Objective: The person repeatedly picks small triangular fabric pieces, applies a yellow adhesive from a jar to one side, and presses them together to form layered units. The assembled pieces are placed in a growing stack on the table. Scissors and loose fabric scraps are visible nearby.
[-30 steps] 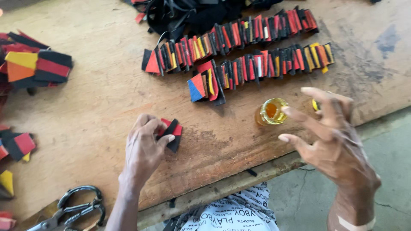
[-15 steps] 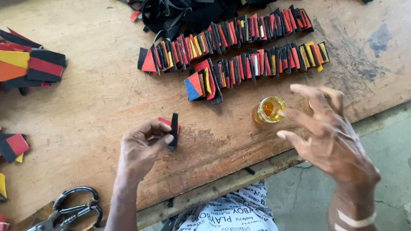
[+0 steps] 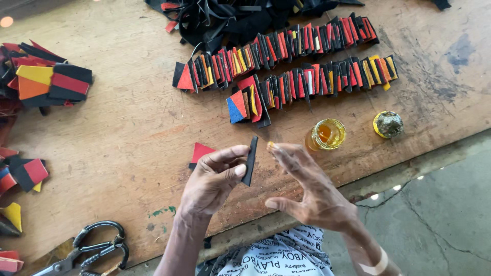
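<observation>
Over workbench (image 3: 128,133), black strip (image 3: 250,160) between left fingers (image 3: 232,170)

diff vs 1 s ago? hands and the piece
The right hand moved left from beside the open glue jar and now has a yellow-tipped finger at the black piece. The left hand lifted that piece off the workbench and pinches it upright on edge. The jar, its lid, the rows of coloured pieces and the scissors stayed put.
</observation>
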